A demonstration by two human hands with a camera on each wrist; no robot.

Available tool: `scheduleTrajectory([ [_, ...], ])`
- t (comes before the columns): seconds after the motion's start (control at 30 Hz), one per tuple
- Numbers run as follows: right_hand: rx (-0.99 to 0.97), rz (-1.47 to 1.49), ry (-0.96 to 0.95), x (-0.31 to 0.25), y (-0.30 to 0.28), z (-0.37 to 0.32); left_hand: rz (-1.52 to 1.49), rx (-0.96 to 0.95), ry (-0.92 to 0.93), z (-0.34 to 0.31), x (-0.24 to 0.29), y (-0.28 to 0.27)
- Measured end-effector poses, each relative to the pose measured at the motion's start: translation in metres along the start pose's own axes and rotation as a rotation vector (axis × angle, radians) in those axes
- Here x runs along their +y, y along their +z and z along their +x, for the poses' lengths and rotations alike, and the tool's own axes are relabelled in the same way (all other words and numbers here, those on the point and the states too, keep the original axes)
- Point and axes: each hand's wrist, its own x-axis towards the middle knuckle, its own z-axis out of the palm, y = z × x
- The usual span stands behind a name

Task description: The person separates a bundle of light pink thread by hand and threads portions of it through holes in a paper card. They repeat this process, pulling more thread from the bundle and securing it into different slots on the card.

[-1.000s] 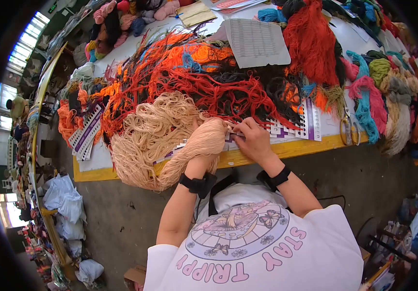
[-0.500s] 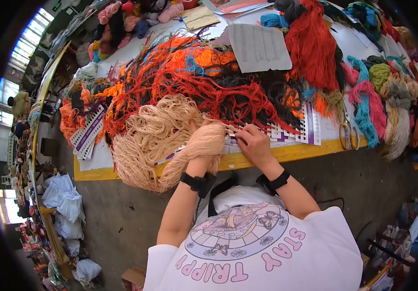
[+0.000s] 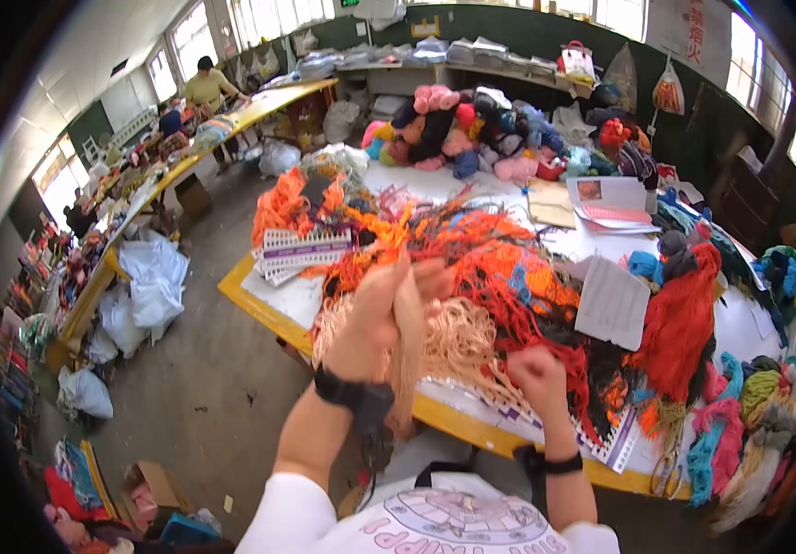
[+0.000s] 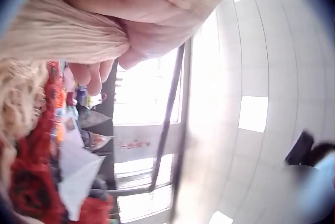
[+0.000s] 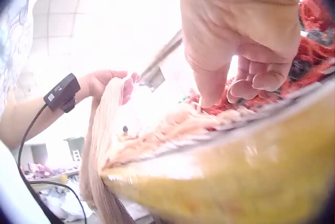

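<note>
Over my left hand point(image 3: 375, 309) hangs a thick beige yarn skein point(image 3: 407, 342), lying across the crook of the thumb while the fingers extend. The left wrist view shows the skein point(image 4: 68, 33) gathered against the left hand point(image 4: 141, 7). Curled at the table's front edge, my right hand point(image 3: 538, 377) is beside the beige yarn. In the right wrist view a thin pale strand shows at the right hand's point(image 5: 241, 35) thumb tip; the exact pinch is partly hidden. Loose beige yarn point(image 3: 461, 337) lies beside red and orange yarn point(image 3: 500, 268).
Hole-punched cards point(image 3: 306, 249) lie at the left and under the yarn. A printed sheet point(image 3: 612, 303) rests on the pile, with red yarn point(image 3: 680, 323) beside it. Scissors point(image 3: 666, 471) are near the yellow table edge point(image 3: 463, 420). Another person point(image 3: 206, 88) stands at a far table.
The head view has swung left and up. My left hand has risen away from the table with the skein and apart from my right hand, which stays by the front edge.
</note>
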Motion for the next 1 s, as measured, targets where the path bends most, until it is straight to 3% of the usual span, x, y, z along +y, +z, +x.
scheduleTrajectory([
  [0.07,-0.033,0.195,0.056,-0.05,0.006,0.041,0.09,-0.189,0.014,-0.002,0.012,0.031],
  [0.17,-0.098,0.456,0.276,-0.103,0.011,0.071,0.24,-0.231,-0.04,-0.002,0.005,0.061],
  [0.23,-0.149,0.633,0.287,-0.096,0.014,0.073,0.304,-0.257,-0.062,-0.007,-0.002,0.072],
  [0.43,-0.054,0.861,0.267,-0.084,0.009,0.059,0.357,-0.31,-0.126,-0.008,-0.017,0.085],
  [0.6,0.121,0.828,0.228,-0.082,-0.003,0.054,0.245,-0.191,-0.063,-0.001,-0.022,0.076],
  [0.9,0.084,1.024,0.227,-0.078,0.001,0.046,0.101,-0.161,-0.047,-0.005,-0.03,0.075],
  [1.0,0.095,0.853,0.254,-0.079,-0.002,0.043,0.1,-0.219,-0.081,-0.008,-0.027,0.077],
])
